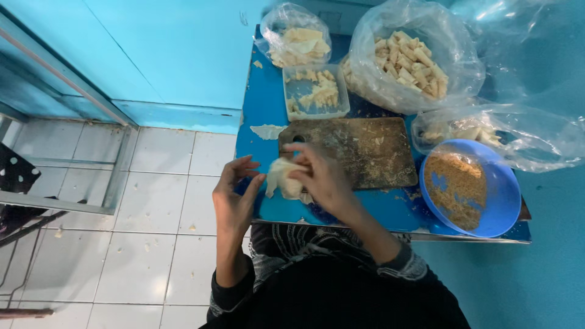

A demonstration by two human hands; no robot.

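Observation:
Both hands work a pale dough wrapper (pixel 282 178) just above the near left edge of the blue table (pixel 262 109). My right hand (pixel 320 173) pinches the wrapper from the right, fingers curled over its top. My left hand (pixel 234 195) touches it from the left with fingers spread. Behind the hands lies a worn wooden cutting board (pixel 359 146).
A blue bowl of brown crumbs (pixel 469 189) sits at the right. Behind the board stand a clear tub of dough pieces (pixel 314 91), a small plastic bag of wrappers (pixel 295 36) and a large plastic bag of rolled pieces (pixel 408 55). White floor tiles (pixel 152 201) lie left.

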